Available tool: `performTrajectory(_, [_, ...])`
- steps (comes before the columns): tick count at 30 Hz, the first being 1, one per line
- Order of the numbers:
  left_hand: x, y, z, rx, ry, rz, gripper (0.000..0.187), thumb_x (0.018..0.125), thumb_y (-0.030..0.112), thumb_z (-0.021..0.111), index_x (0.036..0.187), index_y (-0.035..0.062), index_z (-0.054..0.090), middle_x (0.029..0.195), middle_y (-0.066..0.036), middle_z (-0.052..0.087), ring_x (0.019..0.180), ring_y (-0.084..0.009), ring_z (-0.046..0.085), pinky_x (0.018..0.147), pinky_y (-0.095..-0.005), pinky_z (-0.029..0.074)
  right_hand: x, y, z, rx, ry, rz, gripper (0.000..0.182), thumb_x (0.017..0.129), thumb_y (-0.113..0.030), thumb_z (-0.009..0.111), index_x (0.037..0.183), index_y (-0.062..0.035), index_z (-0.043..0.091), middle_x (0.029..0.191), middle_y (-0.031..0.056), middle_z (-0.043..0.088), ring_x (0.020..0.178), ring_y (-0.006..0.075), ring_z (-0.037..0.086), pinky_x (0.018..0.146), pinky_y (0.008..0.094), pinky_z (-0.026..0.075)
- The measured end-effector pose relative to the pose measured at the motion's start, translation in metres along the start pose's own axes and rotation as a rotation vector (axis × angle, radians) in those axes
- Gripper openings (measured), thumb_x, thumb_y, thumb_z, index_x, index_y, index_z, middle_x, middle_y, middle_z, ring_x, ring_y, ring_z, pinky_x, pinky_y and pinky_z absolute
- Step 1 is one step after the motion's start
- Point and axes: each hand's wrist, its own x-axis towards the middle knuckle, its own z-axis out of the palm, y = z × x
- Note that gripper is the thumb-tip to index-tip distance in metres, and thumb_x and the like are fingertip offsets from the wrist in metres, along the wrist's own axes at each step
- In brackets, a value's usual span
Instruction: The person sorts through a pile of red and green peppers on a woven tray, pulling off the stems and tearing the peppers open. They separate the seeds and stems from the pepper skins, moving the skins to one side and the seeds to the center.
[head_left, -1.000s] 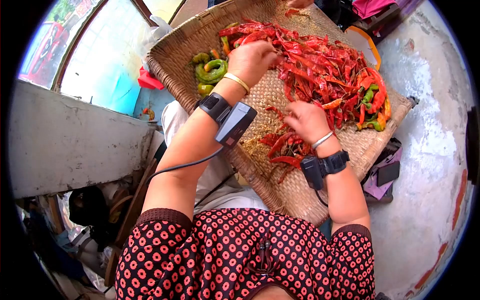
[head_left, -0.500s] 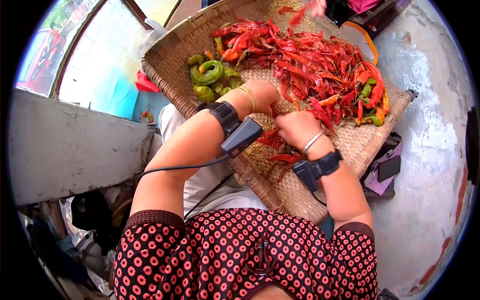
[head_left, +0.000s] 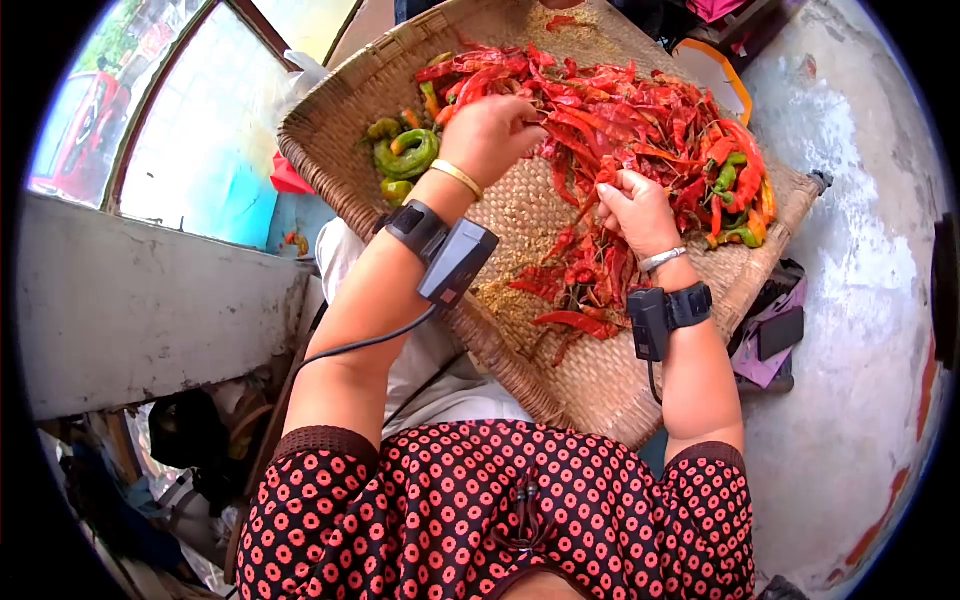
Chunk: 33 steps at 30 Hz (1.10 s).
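A wide woven basket tray (head_left: pixel 600 385) rests on my lap, heaped at its far side with dried red chillies (head_left: pixel 640 105). My left hand (head_left: pixel 492 132) reaches into the near edge of that heap, fingers pinched on a red chilli. My right hand (head_left: pixel 638 208) is closed around a few red chillies beside the heap. A smaller pile of sorted red chillies (head_left: pixel 575 285) lies just below my right hand. Green chillies (head_left: pixel 405 152) lie in a clump at the tray's left edge, left of my left hand.
More green and orange chillies (head_left: pixel 738 195) sit at the tray's right edge. A phone (head_left: pixel 780 333) lies on a purple pouch on the concrete floor to the right. A grey wall ledge (head_left: pixel 150 300) runs along the left.
Both hands have moved up from the small near pile to the big red heap. My left hand lifted away from my right and now pinches a chilli at the heap's edge.
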Motion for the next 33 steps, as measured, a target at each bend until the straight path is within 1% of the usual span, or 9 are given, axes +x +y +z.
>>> performTrajectory(3, [-0.009,0.011,0.013,-0.282,-0.503,0.037,0.025,0.072,0.026,0.067,0.085,0.004,0.062,0.074,-0.011,0.061,0.065,-0.0216,0.059,0.061,-0.0296,0.046,-0.004,-0.006,0.005,0.19,-0.058,0.025,0.015,0.082,-0.016,0.054,0.081,-0.0023,0.057,0.063,0.0011,0.056,0.049,0.0059,0.048,0.046,0.021,0.039])
performTrajectory(7, [-0.011,0.02,0.017,-0.162,-0.742,0.121,0.028,0.074,0.029,0.065,0.084,0.0035,0.062,0.066,-0.011,0.059,0.059,-0.02,0.057,0.056,-0.0304,0.045,-0.003,0.003,0.015,0.226,-0.12,-0.044,0.013,0.082,-0.016,0.054,0.081,-0.0031,0.058,0.064,-0.0006,0.055,0.051,0.0048,0.048,0.048,0.0201,0.039])
performTrajectory(9, [-0.01,0.014,0.014,-0.225,-0.747,-0.014,0.025,0.075,0.028,0.064,0.082,0.0033,0.063,0.064,-0.011,0.058,0.057,-0.0193,0.056,0.056,-0.0298,0.045,-0.004,0.001,0.015,0.161,-0.107,-0.024,0.017,0.08,-0.017,0.057,0.086,-0.0018,0.059,0.066,0.002,0.058,0.054,0.0087,0.052,0.051,0.0236,0.043])
performTrajectory(11, [-0.008,0.01,0.006,-0.266,-0.634,-0.199,0.023,0.075,0.025,0.062,0.082,0.0038,0.063,0.064,-0.012,0.059,0.059,-0.02,0.058,0.056,-0.0297,0.046,-0.002,0.014,0.016,-0.284,0.012,-0.388,0.022,0.075,-0.018,0.061,0.093,-0.0053,0.06,0.071,0.0082,0.061,0.061,0.0192,0.058,0.057,0.0309,0.046])
performTrajectory(12, [-0.007,0.005,0.004,-0.039,-0.365,0.016,0.021,0.073,0.025,0.06,0.08,0.0053,0.064,0.068,-0.015,0.06,0.065,-0.027,0.059,0.06,-0.0361,0.046,-0.005,0.006,0.011,-0.563,-0.098,-0.39,0.025,0.069,-0.017,0.063,0.092,-0.0087,0.06,0.078,0.012,0.061,0.071,0.0282,0.059,0.063,0.0379,0.047])
performTrajectory(17, [-0.006,-0.001,0.003,0.222,0.039,-0.071,0.021,0.071,0.028,0.063,0.081,0.009,0.062,0.069,-0.012,0.059,0.07,-0.0288,0.059,0.06,-0.0395,0.046,-0.007,0.019,0.025,-0.973,-0.21,-0.528,0.014,0.069,-0.015,0.06,0.081,-0.0084,0.06,0.08,0.0137,0.058,0.074,0.0303,0.058,0.066,0.04,0.047])
performTrajectory(23, [-0.016,0.008,0.017,-0.152,-0.589,0.133,0.019,0.07,0.022,0.066,0.082,0.0068,0.064,0.072,-0.012,0.061,0.066,-0.0242,0.06,0.061,-0.0312,0.047,-0.007,0.01,0.021,-0.978,-0.208,-0.409,0.013,0.066,-0.015,0.06,0.075,-0.0071,0.06,0.076,0.0132,0.058,0.073,0.0302,0.058,0.065,0.0391,0.047])
performTrajectory(27, [-0.018,0.01,0.021,-0.156,-0.757,0.155,0.02,0.069,0.023,0.067,0.083,0.0079,0.064,0.073,-0.011,0.062,0.067,-0.0236,0.06,0.061,-0.0312,0.047,-0.002,0.012,0.016,-0.706,-0.138,-0.429,0.014,0.066,-0.016,0.06,0.076,-0.0061,0.06,0.075,0.0132,0.058,0.072,0.0298,0.058,0.063,0.0383,0.046])
performTrajectory(33, [-0.01,0.002,0.012,-0.239,-0.645,0.062,0.017,0.066,0.022,0.064,0.077,0.0082,0.065,0.069,-0.012,0.061,0.065,-0.0259,0.059,0.06,-0.0328,0.047,-0.005,0.0,0.011,-0.456,0.002,-0.419,0.018,0.069,-0.019,0.062,0.08,-0.005,0.059,0.076,0.0122,0.06,0.071,0.0299,0.057,0.064,0.0364,0.046])
